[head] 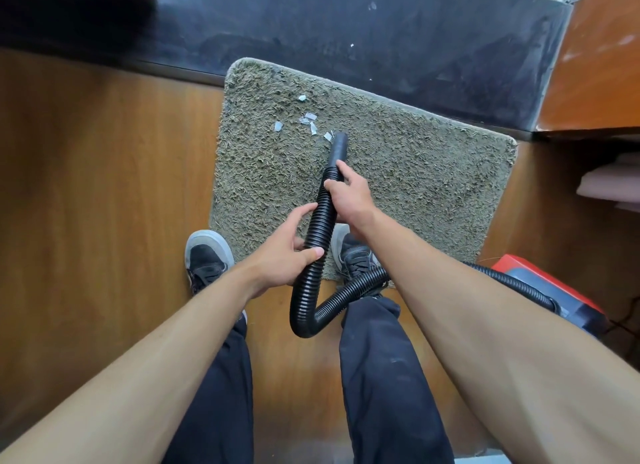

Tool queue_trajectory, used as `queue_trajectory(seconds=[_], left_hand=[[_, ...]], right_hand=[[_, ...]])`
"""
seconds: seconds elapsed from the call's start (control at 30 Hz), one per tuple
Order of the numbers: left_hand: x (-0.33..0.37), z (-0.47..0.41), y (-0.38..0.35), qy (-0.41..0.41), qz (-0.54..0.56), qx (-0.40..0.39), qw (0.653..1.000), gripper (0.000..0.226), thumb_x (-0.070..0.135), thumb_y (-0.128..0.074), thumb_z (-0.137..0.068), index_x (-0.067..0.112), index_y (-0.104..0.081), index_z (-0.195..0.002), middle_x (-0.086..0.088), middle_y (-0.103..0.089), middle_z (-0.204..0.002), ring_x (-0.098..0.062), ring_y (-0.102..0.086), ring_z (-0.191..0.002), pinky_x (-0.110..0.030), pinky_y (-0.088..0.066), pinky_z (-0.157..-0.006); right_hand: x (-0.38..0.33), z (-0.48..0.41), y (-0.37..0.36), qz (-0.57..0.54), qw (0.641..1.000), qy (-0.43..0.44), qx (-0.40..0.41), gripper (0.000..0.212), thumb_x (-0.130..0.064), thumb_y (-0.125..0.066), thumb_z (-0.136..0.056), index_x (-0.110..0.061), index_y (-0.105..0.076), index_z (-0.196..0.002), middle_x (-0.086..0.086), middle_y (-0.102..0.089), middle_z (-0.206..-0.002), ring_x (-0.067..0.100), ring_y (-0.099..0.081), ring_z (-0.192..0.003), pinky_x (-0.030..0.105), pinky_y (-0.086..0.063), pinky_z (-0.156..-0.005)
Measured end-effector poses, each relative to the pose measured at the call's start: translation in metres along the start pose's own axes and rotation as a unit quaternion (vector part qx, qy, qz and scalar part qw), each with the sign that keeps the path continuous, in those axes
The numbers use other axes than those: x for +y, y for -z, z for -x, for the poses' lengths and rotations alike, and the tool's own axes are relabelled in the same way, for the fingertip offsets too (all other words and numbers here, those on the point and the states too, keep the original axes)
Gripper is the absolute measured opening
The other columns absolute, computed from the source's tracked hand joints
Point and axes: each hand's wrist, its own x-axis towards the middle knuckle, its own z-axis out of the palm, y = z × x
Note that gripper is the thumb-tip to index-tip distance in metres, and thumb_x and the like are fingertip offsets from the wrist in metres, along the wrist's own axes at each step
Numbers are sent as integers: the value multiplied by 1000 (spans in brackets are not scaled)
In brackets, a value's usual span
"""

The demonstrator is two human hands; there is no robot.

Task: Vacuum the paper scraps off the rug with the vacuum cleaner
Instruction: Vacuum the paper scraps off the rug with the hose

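One left shoe [207, 256], black with a pale toe, stands on the wooden floor [104, 186] just off the near-left corner of the rug [415, 173]. Beside it, the left hand [287, 256] grips the ribbed black hose [320, 218]: the thumb lies across the near side, the fingers curl over the far side, and the hose runs up through the gap between them.

Further up the shaggy grey-green rug, left of its middle, the paper scraps [308, 119] lie in a loose scatter. The nearest one is just beside the mouth of the smooth black nozzle [338, 147], which tilts down onto the pile.

The right hand [349, 197] grips the hose where the ribs meet the nozzle, fingers wrapped round it, well short of the scraps. Below that hand the right shoe [356, 256] rests on the rug's near edge.

From the left hand the hose loops down between the legs, then passes under the right forearm to the red vacuum cleaner [540, 287] on the floor at the right.
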Motion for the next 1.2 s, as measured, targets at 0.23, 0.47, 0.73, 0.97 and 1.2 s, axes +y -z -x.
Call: queue_trajectory(seconds=[0.23, 0.47, 0.73, 0.97, 1.2], left_hand=[[-16, 15, 12, 14, 52, 9, 998, 68, 4, -56, -98, 48, -29, -142, -10, -65, -94, -19, -64, -81, -44, -59, -73], [-20, 19, 9, 14, 71, 28, 997, 69, 5, -56, -98, 50, -30, -143, -13, -69, -96, -17, -65, -82, -42, -59, -75], [3, 0, 5, 3, 25, 1, 1000, 67, 4, -55, -98, 47, -30, -143, -12, -64, -92, -19, -60, -76, -43, -56, -70], [7, -6, 3, -2, 24, 0, 1000, 66, 3, -55, -98, 42, -31, -145, -2, -65, -80, -8, -61, -60, -24, -53, -52], [-1, 3, 16, 17, 40, 0, 999, 65, 5, -55, -98, 47, -31, -142, -12, -66, -93, -18, -62, -75, -38, -58, -66]], right_hand=[[-5, 9, -23, 47, 997, 14, -54, 63, -9, -51, -91, -26, -35, -149, 10, -59, -128, 24, -63, -98, 42, -56, -83], [-6, 6, -25, 53, 996, 12, -65, 62, -7, -51, -93, -24, -34, -150, 10, -58, -126, 19, -62, -89, 36, -56, -71], [-16, -2, 0, 28, 999, -4, -30, 59, -5, -46, -97, -25, -32, -151, 5, -58, -119, 13, -58, -78, 26, -53, -57], [-14, -2, 6, -1, 1000, -13, 9, 55, -4, -45, -96, -25, -38, -147, 3, -60, -101, 20, -59, -86, 45, -57, -79], [-17, 2, -12, 32, 999, -5, -21, 60, -5, -47, -96, -24, -32, -151, 5, -60, -119, 16, -60, -84, 39, -57, -71]])
